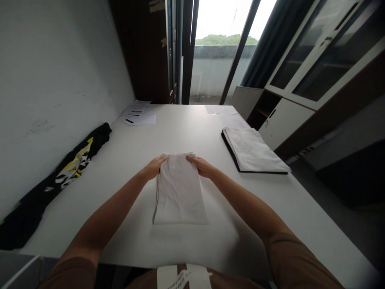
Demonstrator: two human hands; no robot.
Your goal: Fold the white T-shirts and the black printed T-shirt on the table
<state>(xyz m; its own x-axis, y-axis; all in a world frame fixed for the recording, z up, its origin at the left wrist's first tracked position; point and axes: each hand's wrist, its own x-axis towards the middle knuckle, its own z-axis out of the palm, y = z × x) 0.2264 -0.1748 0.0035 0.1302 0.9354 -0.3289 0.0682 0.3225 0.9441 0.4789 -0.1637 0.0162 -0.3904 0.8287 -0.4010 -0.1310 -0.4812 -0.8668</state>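
A folded white cloth garment (182, 192) lies in front of me on the white table, its layers showing along the left side. My left hand (155, 166) grips its far left corner, thumb on top and fingers underneath. At the far right corner my right hand (201, 165) pinches the fabric the same way. Light creases run down the upper layer, and its near edge looks straight. What kind of garment it is cannot be made out.
On the table (180, 124), a stack of folded white cloth (255, 150) over black lies at right. A black garment with yellow and white print (75, 164) lies along the left wall. Papers (140, 113) rest at the far left. Cabinets (288, 116) stand at right.
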